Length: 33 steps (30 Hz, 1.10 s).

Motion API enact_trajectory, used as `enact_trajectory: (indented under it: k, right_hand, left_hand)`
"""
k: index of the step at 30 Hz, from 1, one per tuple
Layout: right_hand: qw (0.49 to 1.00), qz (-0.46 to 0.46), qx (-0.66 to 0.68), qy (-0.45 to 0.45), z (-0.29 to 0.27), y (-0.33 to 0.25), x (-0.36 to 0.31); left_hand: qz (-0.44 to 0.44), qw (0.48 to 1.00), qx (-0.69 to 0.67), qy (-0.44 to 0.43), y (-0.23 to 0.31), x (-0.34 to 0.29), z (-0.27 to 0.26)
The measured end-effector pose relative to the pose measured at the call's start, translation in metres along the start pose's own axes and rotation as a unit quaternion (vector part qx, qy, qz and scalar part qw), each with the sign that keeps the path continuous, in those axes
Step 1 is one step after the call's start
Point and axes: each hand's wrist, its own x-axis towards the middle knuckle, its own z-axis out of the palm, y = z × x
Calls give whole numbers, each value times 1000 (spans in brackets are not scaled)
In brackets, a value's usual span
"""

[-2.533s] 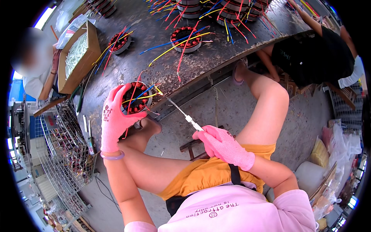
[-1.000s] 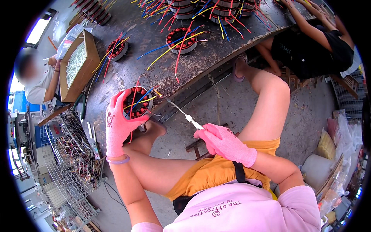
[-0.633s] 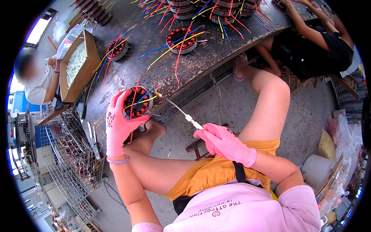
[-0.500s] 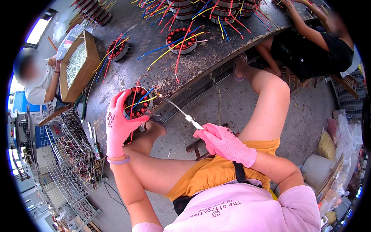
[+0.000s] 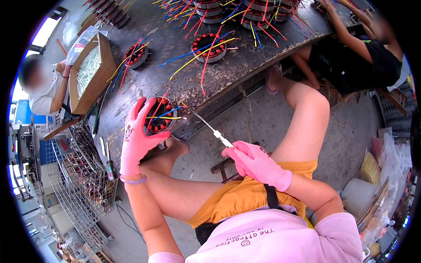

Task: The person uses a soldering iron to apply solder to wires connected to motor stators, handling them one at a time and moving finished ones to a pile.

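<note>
My left hand, in a pink glove, curls around the left side of a motor stator at the table's near edge. The stator is a round ring with red-brown windings, and blue, yellow and red lead wires stick out of it. My right hand, also gloved in pink, is closed on the handle of a soldering iron. The iron's thin metal shaft points up and left, its tip close to the wire ends beside the stator. Whether the tip touches a wire I cannot tell.
Two more stators lie farther back on the worn dark table, with stacked stators behind. At left stands a cardboard box of white sleeves, beside a person. Another person sits at right. Wire baskets stand lower left.
The stator has shifted slightly right and its wires lie differently, the blue one now pointing more to the right. The fingers of my left hand have moved a little. The soldering iron has barely moved.
</note>
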Motion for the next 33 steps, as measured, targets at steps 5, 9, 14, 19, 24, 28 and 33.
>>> enact_trajectory:
  k: [5,9,14,19,24,28,33]
  right_hand:
    - [999,-43,-5,-5,-1,13,4]
    - [1000,-14,-12,-6,-1,-2,-1]
    - [1000,-15,2,-3,0,1,0]
    - [1000,-12,-5,-1,0,1,1]
    - [1000,-24,-19,0,-1,2,1]
    - [1000,-15,0,5,0,1,1]
    - [1000,3,4,-6,-2,-1,1]
  left_hand:
    - [3,1000,-9,-7,-2,1,0]
    - [2,1000,-9,2,-2,0,1]
    - [1,1000,-9,5,-2,0,1]
    - [0,1000,-6,5,-1,0,1]
    - [0,1000,-13,1,-1,1,0]
    - [0,1000,-8,5,0,1,0]
    - [-2,1000,-22,3,-1,1,1]
